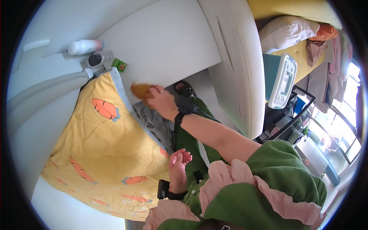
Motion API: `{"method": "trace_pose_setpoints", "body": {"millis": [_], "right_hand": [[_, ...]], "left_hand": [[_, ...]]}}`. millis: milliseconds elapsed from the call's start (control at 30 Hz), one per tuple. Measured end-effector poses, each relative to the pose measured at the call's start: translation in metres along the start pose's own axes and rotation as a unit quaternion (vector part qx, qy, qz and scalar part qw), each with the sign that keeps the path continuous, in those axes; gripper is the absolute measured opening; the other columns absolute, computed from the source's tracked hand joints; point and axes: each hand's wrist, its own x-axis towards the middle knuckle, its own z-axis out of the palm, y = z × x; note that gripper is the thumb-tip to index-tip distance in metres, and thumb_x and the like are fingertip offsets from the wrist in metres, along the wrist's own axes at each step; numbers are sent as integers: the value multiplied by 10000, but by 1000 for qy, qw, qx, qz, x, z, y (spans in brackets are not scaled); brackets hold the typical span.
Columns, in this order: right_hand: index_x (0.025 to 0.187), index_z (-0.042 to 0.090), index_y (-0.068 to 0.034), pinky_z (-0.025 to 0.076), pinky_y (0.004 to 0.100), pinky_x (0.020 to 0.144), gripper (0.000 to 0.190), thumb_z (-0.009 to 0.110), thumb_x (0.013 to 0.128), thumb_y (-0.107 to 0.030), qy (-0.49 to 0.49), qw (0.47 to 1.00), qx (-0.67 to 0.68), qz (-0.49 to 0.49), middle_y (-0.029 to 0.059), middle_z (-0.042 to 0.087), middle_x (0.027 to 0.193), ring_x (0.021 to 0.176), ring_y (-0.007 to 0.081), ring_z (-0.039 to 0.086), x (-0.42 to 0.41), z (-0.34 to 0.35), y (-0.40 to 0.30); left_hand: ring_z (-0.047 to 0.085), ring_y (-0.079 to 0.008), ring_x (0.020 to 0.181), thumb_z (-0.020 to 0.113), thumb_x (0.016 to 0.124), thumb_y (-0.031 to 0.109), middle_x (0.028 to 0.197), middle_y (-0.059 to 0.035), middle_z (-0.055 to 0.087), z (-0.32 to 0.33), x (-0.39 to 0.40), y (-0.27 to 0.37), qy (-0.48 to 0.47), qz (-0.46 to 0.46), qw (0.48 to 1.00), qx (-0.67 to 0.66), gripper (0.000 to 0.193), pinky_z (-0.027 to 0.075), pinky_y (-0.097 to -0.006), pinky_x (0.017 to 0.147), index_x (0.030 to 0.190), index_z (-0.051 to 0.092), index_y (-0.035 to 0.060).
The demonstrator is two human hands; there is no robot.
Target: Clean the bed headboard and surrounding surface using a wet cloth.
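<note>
My right hand (pixel 162 100) grips an orange-brown cloth (pixel 141 90), blurred, on or just above the near edge of a white tabletop (pixel 166 43). A dark band circles that wrist. Lower down, my left hand (pixel 178 161) is held in front of my body with its fingers loosely curled and holds nothing. A black device is strapped to the left wrist. Beside the left hand spreads a yellow quilt (pixel 115 149) with a carrot print and a pale blue border. A grey patterned fabric (pixel 153 120) shows under the quilt's edge.
At the tabletop's far left are a white bottle (pixel 84 47), a clear bottle with a dark cap (pixel 103 58) and a small green packet (pixel 119 65). To the right stand a cream padded panel (pixel 244 66) and a teal storage box with a white lid (pixel 283 82). Pillows (pixel 287 33) lie beyond.
</note>
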Motion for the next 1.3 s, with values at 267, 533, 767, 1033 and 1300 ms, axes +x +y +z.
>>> {"method": "trace_pose_setpoints", "body": {"millis": [267,533,767,1033,1300], "right_hand": [[1200,469,-96,334,469,929,457,557,761,-188,183,974,-135,-19,238,413,1186,1119,417,367,77,-112,58],[1272,407,-71,228,543,986,584,536,785,-365,256,929,-262,-61,276,340,1282,1197,472,280,203,-99,52],[1214,483,-155,245,511,995,499,566,748,-315,162,926,-243,-241,154,410,1272,1214,368,326,204,-40,-17],[1218,480,-223,247,476,1005,583,654,667,-301,-62,901,-261,-341,68,369,1319,1262,287,280,86,-67,17],[1056,587,-147,384,441,892,377,612,705,-282,-175,915,-283,-227,131,447,1242,1170,331,410,-36,-46,61]], "left_hand": [[568,-190,766,430,914,174,859,-110,580,-3,9,4,16,-6,1000,-9,234,470,-316,752,1023,510,-18],[570,-184,805,425,920,162,895,-114,587,11,14,8,-5,-32,999,-42,229,466,-322,788,1040,508,-14],[581,-179,760,463,904,146,866,-119,604,7,13,9,47,-11,996,-72,214,473,-305,746,1015,534,-22],[576,-177,750,469,899,152,863,-119,602,9,-10,5,22,14,995,-92,221,471,-305,743,1017,531,-25],[568,-177,761,449,907,170,867,-103,584,-21,-37,2,8,45,999,0,226,466,-309,743,1030,508,-11]]}}
